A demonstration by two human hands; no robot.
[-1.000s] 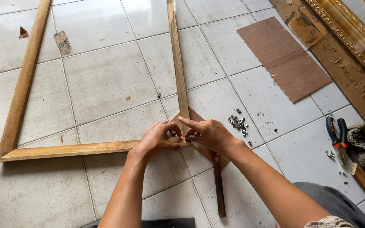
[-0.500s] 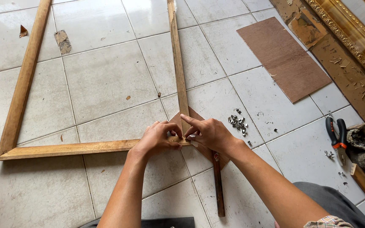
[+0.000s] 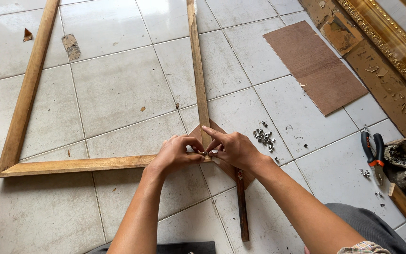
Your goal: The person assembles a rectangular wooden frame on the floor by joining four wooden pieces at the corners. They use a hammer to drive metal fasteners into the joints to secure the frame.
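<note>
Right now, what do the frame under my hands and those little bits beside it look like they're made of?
The frame looks like bare unfinished wood: tan, visible grain, no paint. The small pieces beside the right hand seem metal, grey and shiny, possibly fasteners; they are too small to tell.

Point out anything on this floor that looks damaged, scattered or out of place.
Small metal fasteners lie scattered on the tiles right of the hands, with a few more near the pliers. A patch of debris and a torn brown scrap mark the tiles inside the wooden frame. The frame itself looks sound.
</note>
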